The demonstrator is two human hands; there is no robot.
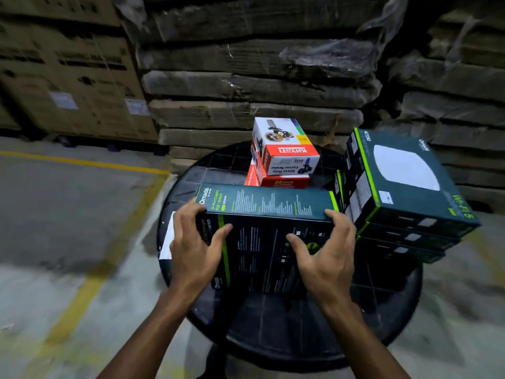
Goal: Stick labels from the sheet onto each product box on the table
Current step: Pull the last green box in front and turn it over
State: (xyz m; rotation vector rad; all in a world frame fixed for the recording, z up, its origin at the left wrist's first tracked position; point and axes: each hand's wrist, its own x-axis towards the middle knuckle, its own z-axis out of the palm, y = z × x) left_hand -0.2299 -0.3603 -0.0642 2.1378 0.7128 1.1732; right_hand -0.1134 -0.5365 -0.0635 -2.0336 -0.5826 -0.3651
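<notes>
Both hands are clamped on the long dark teal cardboard switch box [269, 233] at the near middle of the round black gridded table [382, 305]. The left hand [191, 247] is wrapped over the box's left end, fingers curled across the top edge and the thumb pressed against the near face. The right hand [326, 251] is set on the right part, fingers hooked over the upper edge and the thumb spread on the near face.

The box's long axis is laid left to right across the person, directly ahead of both hands, so neither hand is the nearer. It appears tilted up on its long edge, a narrow printed side being turned upward. A white label sheet [167, 239] is seen just left of the box, partly hidden behind the left hand; its printed side cannot be read. For a label to be picked up, the left hand would probably have to be freed, since the sheet lies on that side.

Smooth printed card with lime-green stripes is shown on the box. A stack of flatter, squarer teal Wi-Fi boxes [404, 187] is placed to the right, just beside it. Behind it, a glossy red-and-white carton-sealer box [284, 149] is stacked on a red box [276, 183]. Beyond the table, rough brown cartons [246, 86] are piled, partly under wrinkled plastic wrap.
</notes>
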